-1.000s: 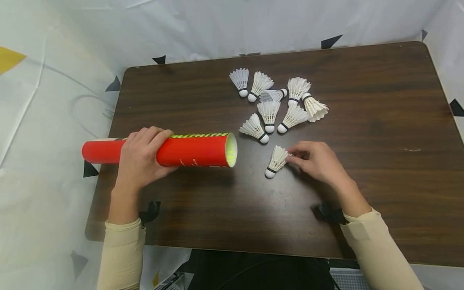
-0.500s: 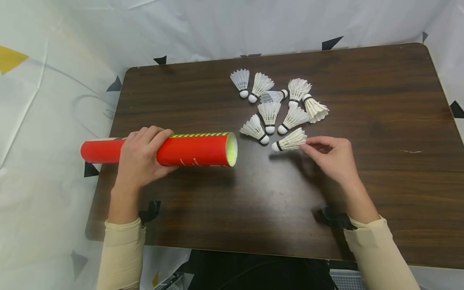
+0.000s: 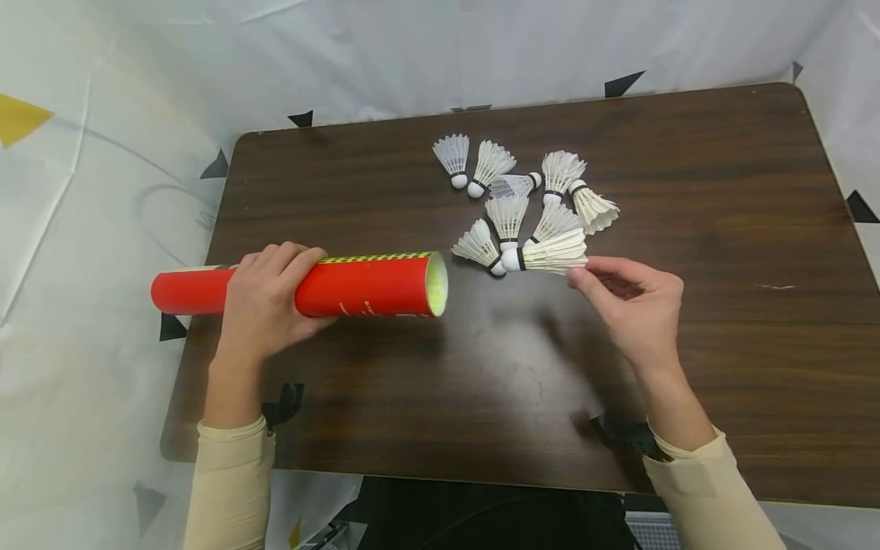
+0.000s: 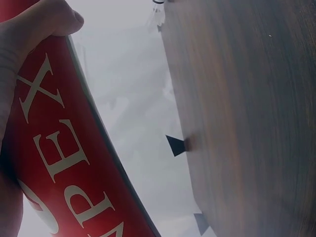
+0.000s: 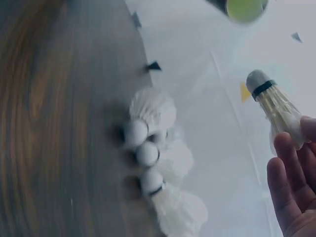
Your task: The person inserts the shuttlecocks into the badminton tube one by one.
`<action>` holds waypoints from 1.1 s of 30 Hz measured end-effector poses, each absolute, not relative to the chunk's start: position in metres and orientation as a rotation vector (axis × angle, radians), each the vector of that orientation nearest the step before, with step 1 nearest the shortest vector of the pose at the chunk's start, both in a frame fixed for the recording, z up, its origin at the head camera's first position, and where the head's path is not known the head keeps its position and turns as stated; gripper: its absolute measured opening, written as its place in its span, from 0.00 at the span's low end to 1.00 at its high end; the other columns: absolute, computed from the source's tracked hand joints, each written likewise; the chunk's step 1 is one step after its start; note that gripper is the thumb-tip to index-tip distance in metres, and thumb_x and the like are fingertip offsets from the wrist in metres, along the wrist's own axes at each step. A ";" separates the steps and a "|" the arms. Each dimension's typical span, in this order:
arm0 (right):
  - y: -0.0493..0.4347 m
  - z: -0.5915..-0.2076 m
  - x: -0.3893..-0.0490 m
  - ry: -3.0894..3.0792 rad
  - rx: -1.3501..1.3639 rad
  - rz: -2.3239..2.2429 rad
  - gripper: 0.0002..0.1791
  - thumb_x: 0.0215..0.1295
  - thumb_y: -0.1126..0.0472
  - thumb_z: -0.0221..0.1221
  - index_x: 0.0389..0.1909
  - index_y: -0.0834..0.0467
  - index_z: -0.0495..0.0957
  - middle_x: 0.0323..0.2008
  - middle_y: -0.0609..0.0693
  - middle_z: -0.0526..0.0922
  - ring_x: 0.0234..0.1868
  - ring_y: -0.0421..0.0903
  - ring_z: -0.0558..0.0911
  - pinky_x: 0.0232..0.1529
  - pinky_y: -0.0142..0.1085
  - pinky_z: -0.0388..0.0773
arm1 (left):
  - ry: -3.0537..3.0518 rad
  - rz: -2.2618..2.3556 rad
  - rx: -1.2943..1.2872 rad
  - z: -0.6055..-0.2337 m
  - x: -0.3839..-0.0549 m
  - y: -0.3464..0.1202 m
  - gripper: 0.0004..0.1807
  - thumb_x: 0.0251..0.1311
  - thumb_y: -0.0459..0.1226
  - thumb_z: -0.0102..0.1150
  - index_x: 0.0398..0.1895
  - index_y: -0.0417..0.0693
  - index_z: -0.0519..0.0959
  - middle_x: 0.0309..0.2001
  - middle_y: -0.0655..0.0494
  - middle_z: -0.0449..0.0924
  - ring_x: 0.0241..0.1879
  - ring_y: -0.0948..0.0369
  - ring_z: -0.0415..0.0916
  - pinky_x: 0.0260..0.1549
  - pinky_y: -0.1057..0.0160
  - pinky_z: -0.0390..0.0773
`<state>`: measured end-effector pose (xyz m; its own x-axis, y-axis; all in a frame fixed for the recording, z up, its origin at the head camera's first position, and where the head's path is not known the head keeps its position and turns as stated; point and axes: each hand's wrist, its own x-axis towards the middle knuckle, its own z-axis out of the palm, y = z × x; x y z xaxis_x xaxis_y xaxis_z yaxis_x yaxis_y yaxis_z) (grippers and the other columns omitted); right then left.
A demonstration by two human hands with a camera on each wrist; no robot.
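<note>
My left hand (image 3: pixel 268 294) grips a long red shuttlecock tube (image 3: pixel 371 286) from above, its open end facing right toward the other hand. Pale letters run along the tube (image 4: pixel 64 143) in the left wrist view. My right hand (image 3: pixel 632 305) pinches a shuttlecock (image 3: pixel 550 252) by its feather skirt, holding it above the table with the white cork pointing left at the tube. The same shuttlecock (image 5: pixel 276 103) shows between thumb and fingers in the right wrist view. Behind it lie several loose shuttlecocks (image 3: pixel 507 218), partly covered by the held one in the head view.
A dark wood table (image 3: pixel 722 229) extends under everything, with white sheeting (image 3: pixel 412 53) along its back and sides. One shuttlecock (image 3: pixel 594 208) at the group's right lies with its skirt toward me. Black tape pieces (image 3: pixel 622 84) mark the sheeting near the edge.
My right hand has lifted the shuttlecock off the table and turned it so its cork points left at the tube. My left hand and the tube have stayed in place.
</note>
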<state>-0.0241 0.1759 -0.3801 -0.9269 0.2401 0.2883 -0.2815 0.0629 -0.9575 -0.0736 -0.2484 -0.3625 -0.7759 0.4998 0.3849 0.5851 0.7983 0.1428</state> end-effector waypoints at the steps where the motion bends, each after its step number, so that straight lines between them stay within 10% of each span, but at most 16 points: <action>1: 0.172 -0.379 -0.023 -1.986 0.065 1.898 0.09 0.50 0.77 0.69 0.34 0.72 0.85 0.27 0.52 0.87 0.27 0.42 0.86 0.33 0.28 0.82 | -2.658 -0.366 -0.828 -0.362 -0.074 -0.249 0.40 0.30 0.43 0.82 0.53 0.48 0.77 0.47 0.48 0.80 0.43 0.49 0.75 0.46 0.41 0.76; 33: 0.095 -0.383 -0.021 -1.984 0.521 1.775 0.11 0.42 0.77 0.73 0.31 0.66 0.87 0.33 0.54 0.88 0.31 0.44 0.86 0.34 0.32 0.82 | -2.673 -0.374 -0.864 -0.360 -0.076 -0.238 0.40 0.30 0.44 0.81 0.54 0.48 0.76 0.47 0.50 0.79 0.43 0.50 0.75 0.46 0.42 0.75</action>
<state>-0.0210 0.0953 -0.3827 -0.8388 0.0039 0.5444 -0.5407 0.1120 -0.8338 -0.0758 -0.2378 -0.3597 -0.7715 0.5214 0.3645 0.6014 0.7846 0.1507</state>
